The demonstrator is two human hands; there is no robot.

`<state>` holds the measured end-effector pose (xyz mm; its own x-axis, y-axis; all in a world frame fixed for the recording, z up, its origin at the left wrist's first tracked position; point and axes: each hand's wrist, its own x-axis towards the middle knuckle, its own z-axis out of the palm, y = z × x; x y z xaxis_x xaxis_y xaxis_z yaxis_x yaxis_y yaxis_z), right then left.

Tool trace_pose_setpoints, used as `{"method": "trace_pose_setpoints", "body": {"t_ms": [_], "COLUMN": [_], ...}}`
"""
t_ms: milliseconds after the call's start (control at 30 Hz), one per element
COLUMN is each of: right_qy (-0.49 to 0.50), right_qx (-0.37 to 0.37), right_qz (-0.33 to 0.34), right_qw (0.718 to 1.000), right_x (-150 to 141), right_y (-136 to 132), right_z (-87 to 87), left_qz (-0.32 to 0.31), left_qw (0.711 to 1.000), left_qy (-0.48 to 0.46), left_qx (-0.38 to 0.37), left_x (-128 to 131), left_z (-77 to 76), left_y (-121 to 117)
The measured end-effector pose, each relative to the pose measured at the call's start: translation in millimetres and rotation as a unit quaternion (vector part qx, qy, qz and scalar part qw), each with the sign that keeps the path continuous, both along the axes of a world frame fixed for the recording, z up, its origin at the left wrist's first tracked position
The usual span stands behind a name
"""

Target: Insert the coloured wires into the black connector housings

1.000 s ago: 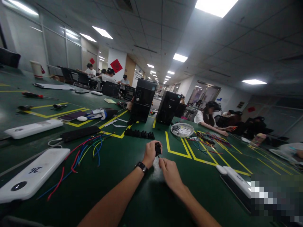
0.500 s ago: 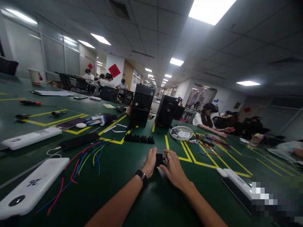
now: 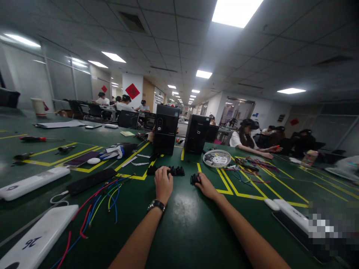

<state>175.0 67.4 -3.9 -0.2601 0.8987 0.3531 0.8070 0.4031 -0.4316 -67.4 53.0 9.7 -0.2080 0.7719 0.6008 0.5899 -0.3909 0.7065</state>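
Observation:
My left hand (image 3: 163, 184) reaches forward over the green table (image 3: 182, 231), its fingers bent down on a row of small black plastic parts (image 3: 176, 171). My right hand (image 3: 205, 185) lies further right, fingers closed on one small black part (image 3: 194, 179) resting on the table by a yellow tape line. A watch sits on my left wrist.
Loose coloured wires (image 3: 98, 198) and white power banks (image 3: 33, 243) lie at the left. Two black boxes (image 3: 165, 129) stand behind, with a white fan grille (image 3: 216, 158) to their right. Another white device (image 3: 291, 216) lies at the right. People sit at tables beyond.
Both hands have moved forward and apart. The black part held up between them is now down on the table under my right hand; my left hand has gone to the row of parts.

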Motion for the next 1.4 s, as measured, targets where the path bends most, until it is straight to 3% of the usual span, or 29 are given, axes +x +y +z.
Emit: {"method": "trace_pose_setpoints", "body": {"t_ms": [133,300,600,967,1400], "right_qy": [0.014,0.026,0.045,0.030,0.026], "right_qx": [-0.007,-0.014,-0.015,0.014,0.028], "right_qz": [-0.013,-0.004,0.006,0.016,0.017], "right_qw": [1.000,1.000,0.999,0.999,0.999], "right_x": [-9.2,-17.3,-15.2,-18.8,-17.6], "right_y": [36.3,68.0,75.4,71.4,72.5], "right_z": [-2.4,-3.1,-11.2,-14.8,-16.3], "left_qz": [0.097,0.143,0.171,0.088,0.082], "left_qw": [0.993,0.982,0.967,0.966,0.966], "left_qy": [0.065,0.122,0.175,0.185,0.180], "left_qx": [-0.019,-0.027,-0.068,-0.159,-0.165], "left_x": [-34.4,-39.1,-41.2,-42.0,-46.4], "left_z": [3.3,1.9,-6.7,-11.4,-20.2], "left_y": [15.7,22.4,33.5,39.5,48.6]}}
